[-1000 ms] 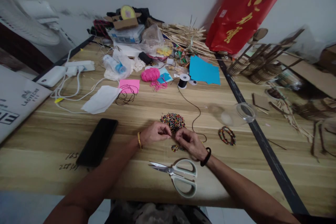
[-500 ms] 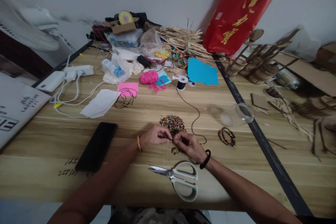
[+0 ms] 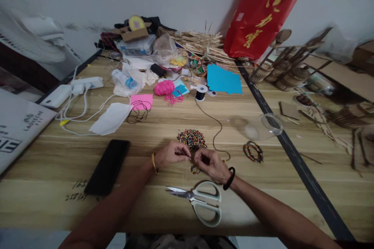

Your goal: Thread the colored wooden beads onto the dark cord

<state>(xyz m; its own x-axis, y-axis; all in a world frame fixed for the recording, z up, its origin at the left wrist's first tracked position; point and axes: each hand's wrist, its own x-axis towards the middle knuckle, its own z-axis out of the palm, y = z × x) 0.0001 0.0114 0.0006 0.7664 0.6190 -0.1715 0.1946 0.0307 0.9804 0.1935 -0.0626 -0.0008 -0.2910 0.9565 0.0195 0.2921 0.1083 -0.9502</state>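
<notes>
My left hand [image 3: 174,152] is closed in a pinch, with a tiny bead at its fingertips. Facing it, almost touching, my right hand [image 3: 212,164] pinches the thin black cord; its fingers partly hide the cord's end. A short string of coloured beads [image 3: 194,169] lies on the table under the right hand. Just beyond both hands is a heap of loose multicoloured beads [image 3: 192,139]. The black cord [image 3: 214,140] runs from a white-ended spool [image 3: 201,92] down to beside my right hand. Scissors [image 3: 194,198] with pale handles lie with blades apart, nearer to me.
A black phone [image 3: 107,167] lies left of my arm. On the right are beaded bracelets [image 3: 253,151] and a clear plastic jar [image 3: 270,125] on its side. Further back are pink yarn [image 3: 164,88], blue paper [image 3: 224,79], white paper [image 3: 111,118] and a power strip [image 3: 87,83].
The fingertips of both hands have shifted slightly against each other, and both hands keep their pinch. The whole view has moved a little; the objects on the table stay in place.
</notes>
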